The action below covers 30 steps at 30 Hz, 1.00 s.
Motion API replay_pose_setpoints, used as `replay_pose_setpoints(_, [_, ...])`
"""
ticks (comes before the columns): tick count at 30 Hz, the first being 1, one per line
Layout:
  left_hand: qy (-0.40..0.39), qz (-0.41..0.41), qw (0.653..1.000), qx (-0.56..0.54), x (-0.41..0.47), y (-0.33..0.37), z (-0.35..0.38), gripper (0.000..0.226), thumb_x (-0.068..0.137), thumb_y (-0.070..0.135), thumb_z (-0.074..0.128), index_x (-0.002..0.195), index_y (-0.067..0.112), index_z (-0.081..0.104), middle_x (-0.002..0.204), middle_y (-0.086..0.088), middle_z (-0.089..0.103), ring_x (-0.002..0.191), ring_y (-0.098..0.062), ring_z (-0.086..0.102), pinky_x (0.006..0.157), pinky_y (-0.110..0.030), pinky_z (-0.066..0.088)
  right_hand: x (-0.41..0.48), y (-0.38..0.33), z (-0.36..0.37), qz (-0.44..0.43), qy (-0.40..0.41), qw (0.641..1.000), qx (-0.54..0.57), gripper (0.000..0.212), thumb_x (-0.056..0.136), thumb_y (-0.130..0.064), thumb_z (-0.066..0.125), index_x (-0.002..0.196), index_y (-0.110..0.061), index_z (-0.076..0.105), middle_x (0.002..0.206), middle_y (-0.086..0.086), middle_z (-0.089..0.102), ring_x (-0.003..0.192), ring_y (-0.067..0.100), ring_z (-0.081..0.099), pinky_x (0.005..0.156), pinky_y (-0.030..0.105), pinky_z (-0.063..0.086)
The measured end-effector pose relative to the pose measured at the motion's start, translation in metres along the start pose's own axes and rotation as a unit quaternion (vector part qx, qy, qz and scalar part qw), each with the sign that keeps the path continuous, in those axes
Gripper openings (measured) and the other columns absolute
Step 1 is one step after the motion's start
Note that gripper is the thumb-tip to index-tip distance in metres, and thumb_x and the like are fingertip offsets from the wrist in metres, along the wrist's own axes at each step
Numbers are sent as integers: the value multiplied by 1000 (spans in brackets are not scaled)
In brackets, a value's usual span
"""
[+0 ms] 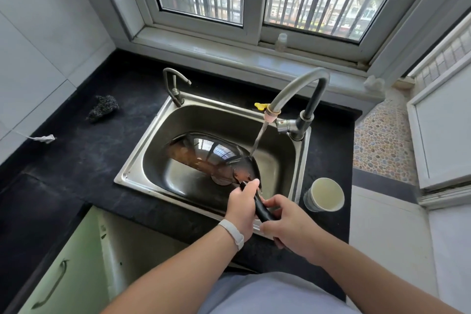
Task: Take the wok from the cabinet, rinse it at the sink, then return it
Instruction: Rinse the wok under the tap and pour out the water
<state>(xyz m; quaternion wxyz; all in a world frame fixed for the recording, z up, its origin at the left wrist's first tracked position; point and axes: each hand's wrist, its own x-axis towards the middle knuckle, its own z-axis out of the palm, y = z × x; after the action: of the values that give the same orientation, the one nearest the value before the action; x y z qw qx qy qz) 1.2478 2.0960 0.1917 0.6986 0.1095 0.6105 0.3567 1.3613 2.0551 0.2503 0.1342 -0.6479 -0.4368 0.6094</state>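
The dark wok (211, 153) lies tilted on its side inside the steel sink (132, 168), its shiny inside facing up and away from me. Water runs from the tall curved faucet (300, 89) onto the wok's rim near the handle. My left hand (242, 204), with a white band on the wrist, grips the wok's black handle (262, 208) close to the pan. My right hand (288, 224) holds the same handle at its outer end, over the sink's front edge.
A paper cup (325, 195) stands on the black counter right of the sink. A dark scrubber (103, 108) lies at the left. A small second tap (174, 86) rises at the sink's back left. The green cabinet door (63, 267) below the counter hangs open.
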Motion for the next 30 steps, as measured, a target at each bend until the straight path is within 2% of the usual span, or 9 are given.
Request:
replay_pose_setpoints(3, [25, 25, 997, 73, 3, 2, 6, 23, 88, 26, 61, 93, 4, 58, 75, -10, 56, 70, -26, 59, 69, -39, 53, 1, 2, -9, 17, -21, 1000, 9, 41, 80, -12, 70, 116, -21, 52, 68, 12, 61, 46, 17, 50, 44, 28, 39])
replay_pose_setpoints(8, [55, 79, 975, 200, 6, 6, 12, 13, 81, 17, 55, 80, 4, 55, 74, -7, 53, 66, -23, 52, 65, -38, 48, 2, -11, -16, 25, -71, 987, -142, 27, 93, -19, 55, 118, -19, 44, 97, 15, 65, 67, 20, 67, 57, 33, 55])
replay_pose_setpoints(11, [73, 91, 961, 252, 5, 7, 15, 17, 85, 13, 54, 92, -2, 58, 78, -7, 58, 65, -19, 53, 58, -30, 42, 2, -22, -4, -6, -40, 940, -338, 18, 96, -21, 48, 110, -15, 39, 82, 1, 51, 68, 18, 53, 54, 31, 40])
replay_pose_setpoints(13, [78, 94, 956, 267, 4, 9, 15, 16, 83, 15, 54, 89, 1, 58, 78, -6, 60, 69, -22, 54, 63, -31, 43, 4, -21, 7, -14, 14, 928, -371, 23, 95, -20, 50, 114, -12, 39, 77, -3, 43, 69, 19, 47, 50, 28, 30])
replay_pose_setpoints(16, [68, 102, 953, 279, 3, 8, 13, 14, 82, 20, 55, 81, 6, 55, 75, -6, 59, 67, -23, 54, 66, -35, 44, 6, -14, 14, -29, 57, 931, -361, 21, 94, -22, 53, 105, -16, 35, 77, -4, 43, 72, 22, 47, 48, 26, 27])
replay_pose_setpoints(20, [65, 118, 959, 251, -1, 1, 10, 21, 81, 28, 58, 80, 8, 53, 75, -6, 58, 67, -22, 55, 63, -35, 45, 13, -6, 1, -25, 61, 929, -364, 20, 92, -25, 55, 94, -18, 37, 86, 3, 55, 77, 27, 54, 62, 37, 42])
replay_pose_setpoints(23, [62, 129, 961, 237, 0, -5, 5, 30, 81, 38, 60, 81, 9, 53, 81, -7, 58, 73, -23, 58, 70, -41, 50, 16, -5, -3, -22, 54, 946, -320, 16, 88, -25, 56, 90, -15, 44, 87, 5, 60, 79, 29, 58, 67, 42, 47])
replay_pose_setpoints(27, [50, 158, 964, 207, 4, -10, -5, 39, 78, 47, 62, 89, 10, 58, 89, -14, 66, 82, -27, 66, 80, -48, 56, 15, -8, 2, -3, 47, 975, -219, 14, 85, -24, 56, 93, -13, 50, 78, 6, 60, 61, 23, 57, 53, 35, 48])
replay_pose_setpoints(30, [-7, 174, 972, 156, 5, -10, -11, 39, 81, 42, 68, 99, 9, 56, 87, -9, 65, 79, -19, 66, 74, -37, 57, 13, -15, 1, 7, 24, 992, -126, 16, 89, -19, 56, 102, -11, 51, 70, 10, 60, 45, 17, 56, 42, 28, 47])
